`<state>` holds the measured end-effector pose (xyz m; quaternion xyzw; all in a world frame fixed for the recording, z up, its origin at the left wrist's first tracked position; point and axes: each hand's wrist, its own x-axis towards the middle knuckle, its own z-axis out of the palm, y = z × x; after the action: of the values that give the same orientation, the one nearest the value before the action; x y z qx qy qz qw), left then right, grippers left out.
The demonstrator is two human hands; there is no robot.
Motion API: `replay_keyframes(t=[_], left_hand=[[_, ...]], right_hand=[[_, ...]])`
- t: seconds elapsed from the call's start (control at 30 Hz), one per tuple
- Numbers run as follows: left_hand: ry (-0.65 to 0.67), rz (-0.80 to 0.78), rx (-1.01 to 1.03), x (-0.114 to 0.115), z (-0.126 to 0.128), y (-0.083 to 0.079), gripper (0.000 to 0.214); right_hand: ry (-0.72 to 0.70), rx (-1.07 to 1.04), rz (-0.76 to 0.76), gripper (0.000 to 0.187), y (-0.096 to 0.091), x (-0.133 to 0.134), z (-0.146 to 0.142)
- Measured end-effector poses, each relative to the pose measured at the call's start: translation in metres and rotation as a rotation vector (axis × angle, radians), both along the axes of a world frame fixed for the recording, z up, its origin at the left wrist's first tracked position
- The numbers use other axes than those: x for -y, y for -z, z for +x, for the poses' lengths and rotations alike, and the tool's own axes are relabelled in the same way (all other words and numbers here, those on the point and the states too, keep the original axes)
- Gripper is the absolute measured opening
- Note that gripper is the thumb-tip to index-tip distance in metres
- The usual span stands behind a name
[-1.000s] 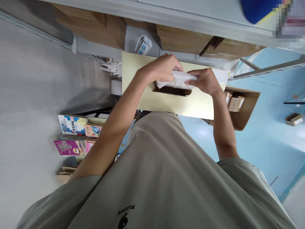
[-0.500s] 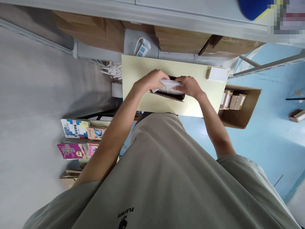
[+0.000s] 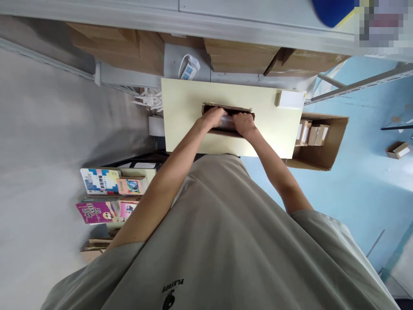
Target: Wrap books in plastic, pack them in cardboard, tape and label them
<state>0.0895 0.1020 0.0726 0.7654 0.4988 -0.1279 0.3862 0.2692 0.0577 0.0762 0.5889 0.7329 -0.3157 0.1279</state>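
A small open cardboard box (image 3: 227, 107) lies on a pale yellow table (image 3: 187, 99). Both my hands reach down into it. My left hand (image 3: 213, 117) and my right hand (image 3: 244, 122) press on a white wrapped packet (image 3: 227, 124) that sits low inside the box, fingers curled over it. Only a strip of the packet shows between the hands.
A white flat box (image 3: 290, 99) lies at the table's right end. A large open carton (image 3: 322, 137) with small boxes stands on the blue floor to the right. Colourful books (image 3: 106, 193) are stacked lower left. Cardboard cartons (image 3: 129, 47) and a power strip (image 3: 189, 69) sit beyond the table.
My hands have lowered the white packet from above the box down into it, and the packet is now mostly hidden inside.
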Motion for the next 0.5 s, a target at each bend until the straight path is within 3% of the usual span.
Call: replay_keyframes(t=[0.1,0.2,0.33,0.43,0.5], left_hand=[[0.048,0.056,-0.030,0.000,-0.001,-0.008,0.060],[0.031,0.140,0.015,0.014,-0.017,-0.025,0.057],[-0.197,0.350,0.184,0.047,-0.060,-0.045,0.049],[-0.456,0.387,0.188,0.063,-0.089,-0.046,0.047],[-0.536,0.324,0.198,0.065,-0.098,-0.040,0.048]], right_hand=[[0.076,0.087,0.025,0.038,-0.011,0.003,0.002],[0.125,-0.078,0.142,0.042,-0.031,0.021,0.022],[0.374,-0.286,0.356,0.047,-0.044,0.055,0.066],[0.555,-0.361,0.332,0.050,-0.035,0.070,0.088],[0.597,-0.403,0.272,0.052,-0.023,0.070,0.090]])
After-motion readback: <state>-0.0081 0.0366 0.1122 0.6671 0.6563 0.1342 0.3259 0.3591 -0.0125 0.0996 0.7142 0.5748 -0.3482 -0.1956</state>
